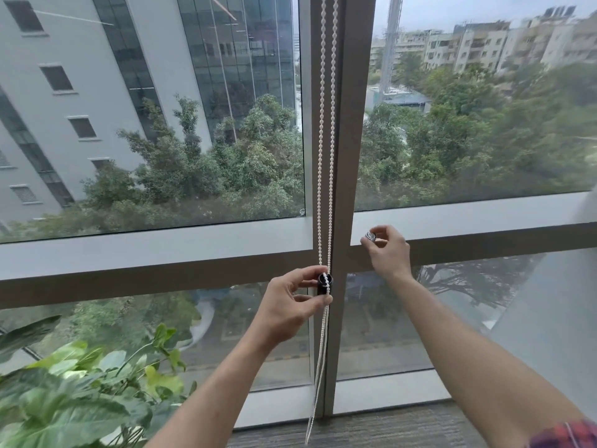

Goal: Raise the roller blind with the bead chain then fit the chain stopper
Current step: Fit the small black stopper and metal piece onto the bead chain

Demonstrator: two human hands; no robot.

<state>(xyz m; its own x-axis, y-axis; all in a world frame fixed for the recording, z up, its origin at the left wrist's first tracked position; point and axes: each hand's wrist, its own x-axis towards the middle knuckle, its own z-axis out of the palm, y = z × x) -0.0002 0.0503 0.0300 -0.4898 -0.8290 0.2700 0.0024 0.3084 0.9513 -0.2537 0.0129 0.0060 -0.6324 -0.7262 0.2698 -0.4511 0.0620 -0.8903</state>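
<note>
A white bead chain (323, 130) hangs in two strands down the grey window mullion (350, 124). My left hand (287, 310) pinches a small black cylindrical stopper (323, 283) against the chain, and beads run across its front. Below the stopper the chain's loop dangles almost to the floor. My right hand (387, 250) is raised to the right of the mullion, its fingertips closed on a small shiny piece (370, 236). The roller blind itself is out of view above.
Large glass panes look out on buildings and trees. A horizontal grey frame bar (155, 250) crosses at hand height. A leafy green plant (80, 383) stands at the lower left. Grey carpet (371, 428) runs along the window's base.
</note>
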